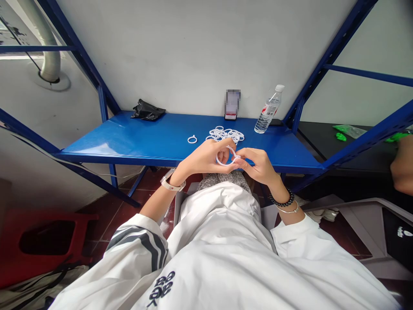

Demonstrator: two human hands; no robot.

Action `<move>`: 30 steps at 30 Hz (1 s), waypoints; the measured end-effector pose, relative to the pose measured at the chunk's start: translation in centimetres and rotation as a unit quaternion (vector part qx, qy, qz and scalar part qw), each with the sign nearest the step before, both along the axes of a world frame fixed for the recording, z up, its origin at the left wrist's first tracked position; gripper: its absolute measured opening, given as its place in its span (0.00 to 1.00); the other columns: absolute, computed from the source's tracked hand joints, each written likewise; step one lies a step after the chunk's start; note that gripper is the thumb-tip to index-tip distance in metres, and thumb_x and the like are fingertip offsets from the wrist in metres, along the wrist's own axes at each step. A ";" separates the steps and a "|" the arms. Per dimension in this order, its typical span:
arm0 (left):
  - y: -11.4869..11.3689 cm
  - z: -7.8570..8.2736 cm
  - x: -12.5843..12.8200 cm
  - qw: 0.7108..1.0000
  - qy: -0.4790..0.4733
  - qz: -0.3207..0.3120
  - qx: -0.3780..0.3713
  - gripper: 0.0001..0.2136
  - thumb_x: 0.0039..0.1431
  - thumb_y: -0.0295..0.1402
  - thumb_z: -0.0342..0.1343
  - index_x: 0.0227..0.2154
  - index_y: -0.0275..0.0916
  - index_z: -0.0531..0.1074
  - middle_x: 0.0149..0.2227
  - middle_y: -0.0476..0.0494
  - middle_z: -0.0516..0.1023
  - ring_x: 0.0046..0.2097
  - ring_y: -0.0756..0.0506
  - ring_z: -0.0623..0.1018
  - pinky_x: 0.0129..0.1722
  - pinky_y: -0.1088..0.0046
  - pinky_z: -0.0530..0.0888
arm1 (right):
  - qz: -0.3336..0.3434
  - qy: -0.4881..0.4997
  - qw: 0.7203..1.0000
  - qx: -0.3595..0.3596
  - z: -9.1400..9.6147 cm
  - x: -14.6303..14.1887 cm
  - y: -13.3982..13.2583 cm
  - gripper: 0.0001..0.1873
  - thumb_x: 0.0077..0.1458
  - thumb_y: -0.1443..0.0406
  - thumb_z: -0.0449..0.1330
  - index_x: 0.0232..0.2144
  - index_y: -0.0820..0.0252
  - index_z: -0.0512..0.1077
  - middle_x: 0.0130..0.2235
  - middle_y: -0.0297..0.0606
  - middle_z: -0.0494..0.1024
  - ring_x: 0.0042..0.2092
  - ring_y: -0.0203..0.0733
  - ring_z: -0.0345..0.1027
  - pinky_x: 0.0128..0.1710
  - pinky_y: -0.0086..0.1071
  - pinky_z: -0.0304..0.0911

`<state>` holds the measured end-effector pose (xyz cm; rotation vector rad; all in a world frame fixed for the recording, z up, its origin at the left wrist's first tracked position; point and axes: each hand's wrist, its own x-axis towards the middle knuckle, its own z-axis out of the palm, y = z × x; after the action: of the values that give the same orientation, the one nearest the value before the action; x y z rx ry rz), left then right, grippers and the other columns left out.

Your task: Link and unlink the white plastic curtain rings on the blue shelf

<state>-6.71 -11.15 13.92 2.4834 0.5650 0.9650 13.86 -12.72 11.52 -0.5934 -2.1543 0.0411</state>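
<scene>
Both my hands meet at the front edge of the blue shelf (135,142) and pinch one white plastic ring (222,163) between them. My left hand (206,157) grips the ring's left side with curled fingers. My right hand (256,163) holds its right side with thumb and fingertips. Just beyond my hands, a pile of several white rings (226,134) lies on the shelf. To the pile's left, a single white ring (192,139) lies apart.
A water bottle (268,110) stands at the back right, a small blurred upright item (232,104) leans on the wall, and a black bag (146,110) lies at back left. Blue frame struts rise on both sides. Another person's arm (402,165) shows at far right. A red stool (41,241) sits low left.
</scene>
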 end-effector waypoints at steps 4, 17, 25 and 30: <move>0.0 0.1 0.0 1.000 -0.003 0.002 0.000 0.15 0.56 0.45 0.60 0.36 0.40 0.64 0.20 0.57 0.70 0.22 0.52 0.70 0.28 0.76 0.68 | -0.012 -0.001 0.999 0.034 0.0 0.0 0.0 0.17 0.69 0.55 0.51 0.31 0.55 0.71 0.25 0.33 0.76 0.25 0.37 0.67 0.27 0.30 0.60; 0.3 0.1 -0.4 1.000 0.006 0.005 0.022 0.20 0.52 0.51 0.63 0.33 0.39 0.66 0.21 0.55 0.72 0.23 0.51 0.72 0.27 0.76 0.66 | -0.016 0.019 0.994 0.105 0.0 0.0 0.0 0.16 0.69 0.57 0.51 0.36 0.57 0.74 0.25 0.34 0.79 0.24 0.36 0.68 0.27 0.30 0.61; 0.1 0.4 -0.3 1.000 0.015 0.021 -0.001 0.17 0.56 0.47 0.60 0.38 0.40 0.68 0.21 0.55 0.72 0.23 0.51 0.73 0.27 0.77 0.66 | -0.068 -0.003 0.991 0.114 -0.3 0.3 0.2 0.17 0.69 0.56 0.52 0.36 0.58 0.76 0.27 0.37 0.81 0.24 0.37 0.68 0.27 0.32 0.62; 0.1 0.4 -0.2 0.999 0.022 0.036 0.002 0.18 0.60 0.47 0.57 0.44 0.39 0.67 0.22 0.54 0.73 0.23 0.50 0.72 0.26 0.76 0.65 | -0.076 0.001 0.990 0.122 -0.4 0.0 0.1 0.15 0.69 0.58 0.53 0.36 0.58 0.76 0.26 0.36 0.80 0.24 0.37 0.70 0.28 0.31 0.62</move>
<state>-6.92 -11.02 14.31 2.5092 0.6708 0.9404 13.85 -12.57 11.17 -0.6106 -2.0667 -0.3003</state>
